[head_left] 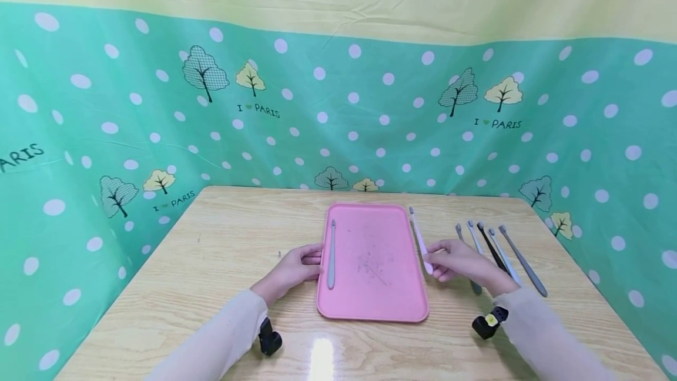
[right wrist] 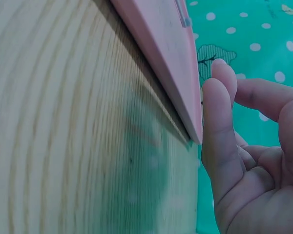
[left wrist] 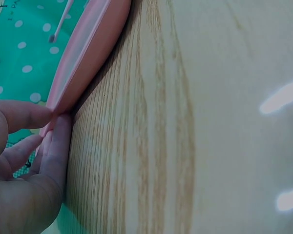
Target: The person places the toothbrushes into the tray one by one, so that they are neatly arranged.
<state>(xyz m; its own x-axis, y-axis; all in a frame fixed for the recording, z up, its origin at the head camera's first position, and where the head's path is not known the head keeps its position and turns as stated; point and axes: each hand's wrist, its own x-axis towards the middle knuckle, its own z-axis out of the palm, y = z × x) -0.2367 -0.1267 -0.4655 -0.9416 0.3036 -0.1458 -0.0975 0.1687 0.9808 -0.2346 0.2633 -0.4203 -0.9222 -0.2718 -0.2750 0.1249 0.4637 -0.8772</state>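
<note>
Two hands are working around the pink tray [head_left: 370,298], which is lying on the tabletop [head_left: 227,240]. The left hand [head_left: 296,269] is pinching the tray's left rim, while the right hand [head_left: 455,260] is pinching the pale toothbrush [head_left: 419,239] towards its near end, just outside the right rim; whether the brush is touching the tabletop, the views are not showing clearly. Because the fingers are holding only one end, the bristle head at the far end could be swinging askew, or catching on the raised rim if the brush is travelling leftward too low. If the left hand is pulling unevenly, the tray could be tilting, and the grey toothbrush [head_left: 331,257], lying loose along its left side, could be rolling. Farther right, five toothbrushes [head_left: 523,261] are lying close together, partly hidden by the right hand; the right sleeve [head_left: 545,328], dragging low, could be scattering them
</note>
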